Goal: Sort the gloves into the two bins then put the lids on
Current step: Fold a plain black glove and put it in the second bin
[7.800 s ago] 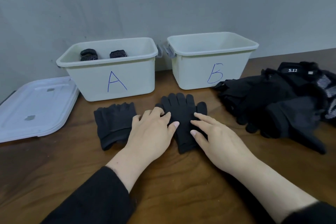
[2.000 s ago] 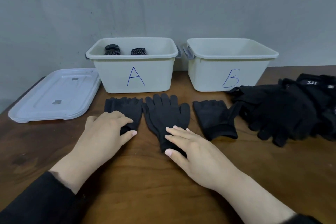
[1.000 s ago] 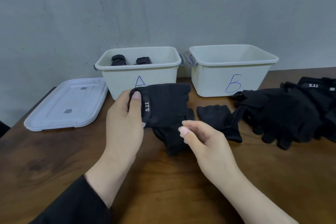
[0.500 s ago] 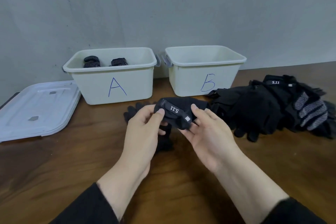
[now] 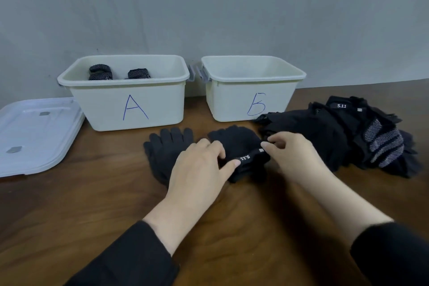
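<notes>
Head view: both hands, left and right, pinch a short glove mid-table. Bin A holds two rolled pairs; bin B looks empty. A pile waits right; lids lie left, unused.

Soft, even, fairly dim light falls from above, leaving only faint shadows under the bins and beneath the forearms on the table. The white lids are the brightest area and look slightly washed out, while the black gloves lose most detail in darkness. Wide-angle distortion bends the table's far edge, and the picture is slightly soft throughout.
</notes>
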A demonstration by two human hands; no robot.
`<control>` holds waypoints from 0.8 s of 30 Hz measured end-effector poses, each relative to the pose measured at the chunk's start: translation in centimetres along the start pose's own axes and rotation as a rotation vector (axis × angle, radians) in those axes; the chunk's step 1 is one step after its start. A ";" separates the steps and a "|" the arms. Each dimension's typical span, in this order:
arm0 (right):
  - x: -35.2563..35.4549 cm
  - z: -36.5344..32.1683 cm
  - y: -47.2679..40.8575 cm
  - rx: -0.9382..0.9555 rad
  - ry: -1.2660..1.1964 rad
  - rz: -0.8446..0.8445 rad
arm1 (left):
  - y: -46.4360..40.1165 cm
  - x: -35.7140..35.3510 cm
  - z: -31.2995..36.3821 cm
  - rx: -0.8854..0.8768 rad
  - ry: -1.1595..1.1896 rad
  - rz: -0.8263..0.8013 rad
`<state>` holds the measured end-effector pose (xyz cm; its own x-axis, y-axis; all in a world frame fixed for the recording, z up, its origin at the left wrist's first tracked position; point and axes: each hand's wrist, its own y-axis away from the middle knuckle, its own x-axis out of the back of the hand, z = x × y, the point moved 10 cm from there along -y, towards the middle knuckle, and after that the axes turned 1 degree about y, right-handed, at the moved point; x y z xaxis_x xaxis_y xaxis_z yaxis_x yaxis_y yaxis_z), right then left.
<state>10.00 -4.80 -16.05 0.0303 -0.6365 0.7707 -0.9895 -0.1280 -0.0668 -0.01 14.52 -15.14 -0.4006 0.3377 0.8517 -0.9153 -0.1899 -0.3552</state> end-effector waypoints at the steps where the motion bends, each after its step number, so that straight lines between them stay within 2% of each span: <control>1: 0.1 0.3 0.9 0.022 0.021 0.026 | 0.0 -0.3 0.3 -0.040 -0.009 -0.015; 5: -0.3 0.7 2.5 0.028 -0.040 0.049 | 0.3 -2.8 2.5 -0.220 -0.075 -0.164; 10: -1.6 0.3 1.8 -0.011 0.019 -0.068 | 0.5 -4.7 2.1 -0.245 -0.048 -0.302; 17: -3.3 -0.4 0.1 -0.006 -0.140 -0.103 | 0.6 -5.5 1.9 -0.267 0.006 -0.345; 21: -3.6 -0.7 0.2 -0.022 -0.310 -0.106 | 0.6 -5.3 1.8 -0.264 0.048 -0.342; 24: -2.9 -0.1 -0.1 -0.014 -0.273 -0.051 | 0.8 -4.6 1.8 -0.250 0.104 -0.308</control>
<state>9.99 -2.84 -18.19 0.1155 -0.8112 0.5733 -0.9876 -0.1558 -0.0216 1.20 11.16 -18.70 -0.0966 0.4380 0.8938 -0.9700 0.1599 -0.1832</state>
